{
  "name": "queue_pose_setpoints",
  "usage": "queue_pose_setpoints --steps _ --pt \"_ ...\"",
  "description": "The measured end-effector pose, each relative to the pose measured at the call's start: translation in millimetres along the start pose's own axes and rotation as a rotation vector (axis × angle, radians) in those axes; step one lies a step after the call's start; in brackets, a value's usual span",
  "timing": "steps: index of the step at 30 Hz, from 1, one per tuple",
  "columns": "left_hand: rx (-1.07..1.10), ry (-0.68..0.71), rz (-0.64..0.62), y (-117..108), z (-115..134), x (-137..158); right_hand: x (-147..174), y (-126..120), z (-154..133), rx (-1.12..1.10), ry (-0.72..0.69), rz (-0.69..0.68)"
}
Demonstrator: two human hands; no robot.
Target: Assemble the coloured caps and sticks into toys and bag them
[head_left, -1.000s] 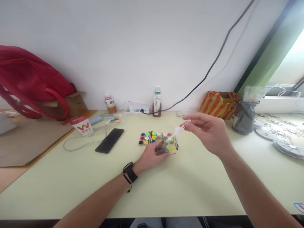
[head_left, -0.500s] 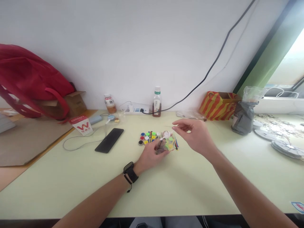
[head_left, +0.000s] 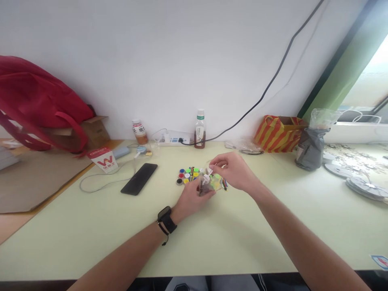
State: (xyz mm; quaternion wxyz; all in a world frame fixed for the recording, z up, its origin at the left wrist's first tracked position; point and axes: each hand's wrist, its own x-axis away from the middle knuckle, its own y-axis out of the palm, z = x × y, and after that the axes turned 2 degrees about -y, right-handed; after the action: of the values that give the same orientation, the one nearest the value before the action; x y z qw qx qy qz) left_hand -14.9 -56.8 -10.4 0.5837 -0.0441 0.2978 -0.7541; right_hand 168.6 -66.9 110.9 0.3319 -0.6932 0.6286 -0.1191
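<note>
My left hand [head_left: 190, 199], with a black watch on its wrist, curls low over the table around a small see-through plastic piece [head_left: 207, 187]. Its exact kind does not show. White strip-like bits stand up at its top. Above it, my right hand [head_left: 232, 169] pinches with thumb and forefinger close to a small white bit [head_left: 209, 171]; whether it holds that bit or something thinner is too small to tell. Small round coloured spools [head_left: 187, 176] lie in rows just behind my left hand. Yellow-green pieces [head_left: 216, 182] and thin coloured sticks [head_left: 224, 184] lie to the right, partly hidden.
A black phone [head_left: 139, 178] and a white cable lie left, near a red-and-white carton [head_left: 103, 160]. Two bottles, one a tea-coloured bottle [head_left: 199, 131], and a power strip [head_left: 171, 139] line the wall. A striped bag [head_left: 279, 134] and grey pouch [head_left: 311, 149] stand right.
My right hand has moved left and slightly down, bringing its fingertips over the plastic piece in my left hand. My left hand stays where it was.
</note>
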Motion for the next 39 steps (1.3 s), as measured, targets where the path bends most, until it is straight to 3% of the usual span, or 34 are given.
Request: queue_pose_setpoints --steps 4,10,15,18,24,32,39 --pt "-0.013 0.017 0.026 1 0 0 1 -9 -1 0.091 0.014 0.127" --pt "0.021 0.016 -0.043 1 1 1 2 2 -2 0.058 -0.001 -0.043" --pt "0.002 0.045 -0.023 0 3 1 -3 10 0 0.419 0.038 -0.016" --pt "0.029 0.034 -0.050 -1 5 1 -2 5 2 0.508 0.011 0.016" --pt "0.119 0.044 -0.107 -3 10 3 7 -16 8 0.393 -0.186 -0.168" --pt "0.168 0.068 -0.179 -1 11 2 18 -13 15 0.296 -0.157 -0.379" --pt "0.181 0.073 -0.179 -3 13 2 18 -18 10 0.164 -0.147 -0.338"
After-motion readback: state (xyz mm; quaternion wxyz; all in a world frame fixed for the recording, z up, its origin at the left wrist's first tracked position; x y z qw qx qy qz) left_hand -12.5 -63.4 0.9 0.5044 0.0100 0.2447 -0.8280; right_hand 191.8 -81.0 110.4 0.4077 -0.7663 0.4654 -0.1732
